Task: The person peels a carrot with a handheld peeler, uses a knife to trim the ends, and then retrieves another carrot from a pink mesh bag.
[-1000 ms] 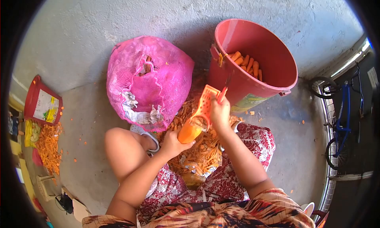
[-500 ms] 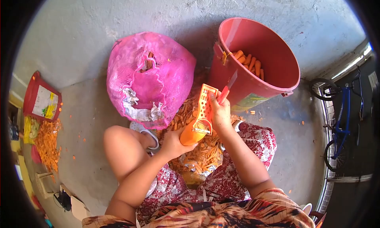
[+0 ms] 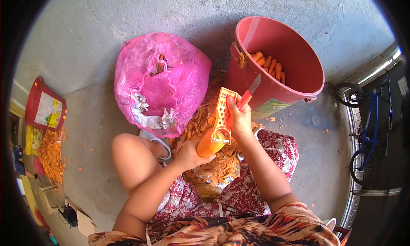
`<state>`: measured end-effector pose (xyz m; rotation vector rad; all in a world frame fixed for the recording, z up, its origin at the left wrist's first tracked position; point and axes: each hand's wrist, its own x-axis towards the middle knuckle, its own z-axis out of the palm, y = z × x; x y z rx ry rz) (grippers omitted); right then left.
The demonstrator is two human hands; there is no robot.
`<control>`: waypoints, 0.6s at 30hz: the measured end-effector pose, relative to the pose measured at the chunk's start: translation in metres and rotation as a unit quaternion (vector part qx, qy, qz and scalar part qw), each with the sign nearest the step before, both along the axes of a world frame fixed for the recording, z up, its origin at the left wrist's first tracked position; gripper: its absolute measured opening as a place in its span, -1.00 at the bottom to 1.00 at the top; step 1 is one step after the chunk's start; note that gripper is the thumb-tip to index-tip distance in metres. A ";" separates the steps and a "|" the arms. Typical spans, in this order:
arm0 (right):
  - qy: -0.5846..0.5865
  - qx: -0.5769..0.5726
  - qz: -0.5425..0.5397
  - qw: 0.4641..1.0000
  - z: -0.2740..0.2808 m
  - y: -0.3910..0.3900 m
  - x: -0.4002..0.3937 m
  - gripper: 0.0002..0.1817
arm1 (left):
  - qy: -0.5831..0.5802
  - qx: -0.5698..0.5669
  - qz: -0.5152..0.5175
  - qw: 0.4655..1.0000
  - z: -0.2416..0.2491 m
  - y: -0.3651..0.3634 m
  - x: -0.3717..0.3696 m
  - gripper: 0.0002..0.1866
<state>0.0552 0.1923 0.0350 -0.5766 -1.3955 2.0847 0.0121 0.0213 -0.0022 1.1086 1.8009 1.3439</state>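
Observation:
My left hand (image 3: 191, 156) is wrapped round the lower part of a thick carrot (image 3: 206, 148). In my right hand (image 3: 241, 120) are an orange peeler (image 3: 222, 107) with a holed handle and a knife (image 3: 247, 97) with a red handle, its blade pointing up and away. The peeler's head rests on the carrot's upper end. Below my hands a heap of orange peelings (image 3: 222, 171) lies on the floor between my legs.
A pink mesh sack (image 3: 192, 79) stands at the upper left of my hands. A large red bucket (image 3: 267, 86) with peeled carrots (image 3: 278, 69) is at the upper right. Far left are a smaller red bucket (image 3: 32, 103) and more peelings (image 3: 52, 154); a blue bicycle (image 3: 372, 122) stands far right.
Both hands, with the carrot, the peeler and the knife, have shifted slightly to the right. The peeler stays against the carrot's upper end.

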 end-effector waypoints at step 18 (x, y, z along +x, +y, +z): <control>-0.161 0.174 -0.067 0.969 -0.009 0.003 0.002 -0.87 | 0.025 0.065 0.009 0.997 -0.013 -0.001 -0.001 -0.63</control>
